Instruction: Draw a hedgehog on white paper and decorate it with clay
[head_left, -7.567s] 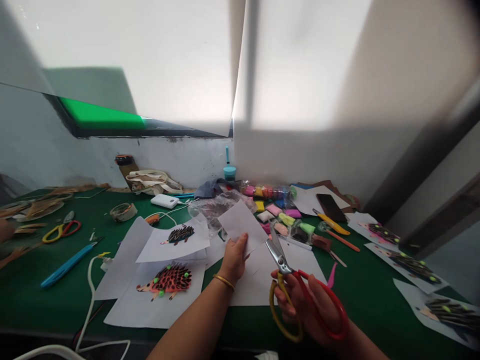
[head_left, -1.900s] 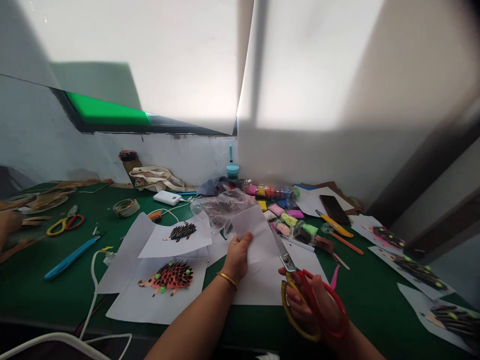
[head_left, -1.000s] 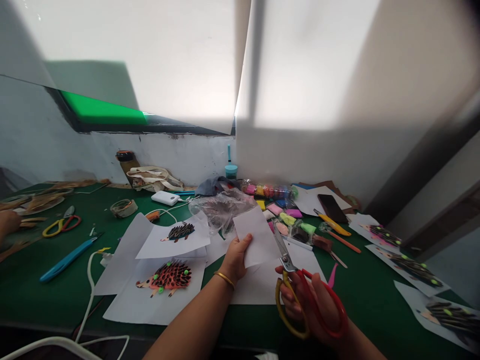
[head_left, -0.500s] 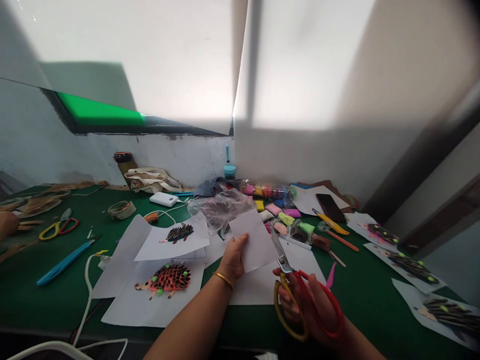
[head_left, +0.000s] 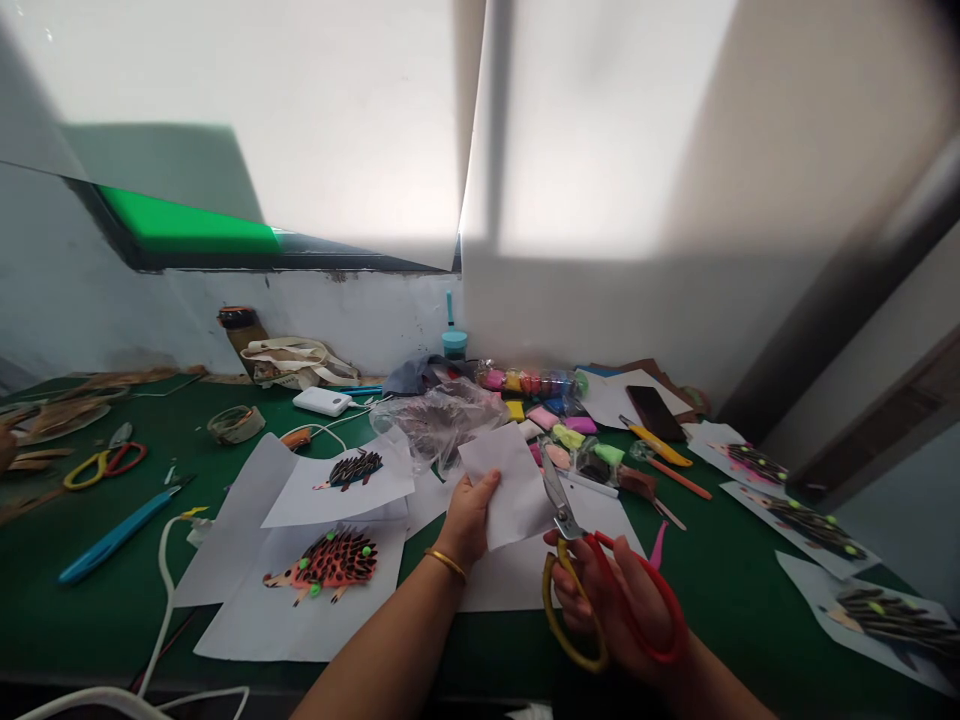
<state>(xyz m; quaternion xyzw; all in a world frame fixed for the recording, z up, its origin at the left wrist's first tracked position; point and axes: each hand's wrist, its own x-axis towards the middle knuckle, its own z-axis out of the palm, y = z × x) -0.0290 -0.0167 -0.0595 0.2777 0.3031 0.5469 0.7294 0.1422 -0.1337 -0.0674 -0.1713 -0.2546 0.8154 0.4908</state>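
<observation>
My left hand (head_left: 470,515) pinches a small white sheet of paper (head_left: 511,480) by its left edge, thumb on top, and holds it raised above the table. In my right hand (head_left: 600,590) is a pair of scissors (head_left: 566,525) with one red and one yellow handle. The blades point up and away, along the right edge of the sheet; whether they bite into it I cannot tell. Beneath both hands lies a larger white sheet (head_left: 495,588). To the left, two papers carry hedgehog figures, a dark hedgehog (head_left: 354,470) and a pink hedgehog (head_left: 334,568) with green dots.
Coloured clay packs (head_left: 574,425) and a plastic bag (head_left: 442,415) lie behind the hands. On the right are a yellow cutter (head_left: 660,443), a phone (head_left: 655,412) and hedgehog papers (head_left: 802,525). A blue cutter (head_left: 120,535), a white cable (head_left: 165,580) and other scissors (head_left: 105,462) are left.
The view has shifted slightly, with most things a little further left. The small sheet has tilted a bit, and the scissors stay close beside its right edge. Both grips are unchanged.
</observation>
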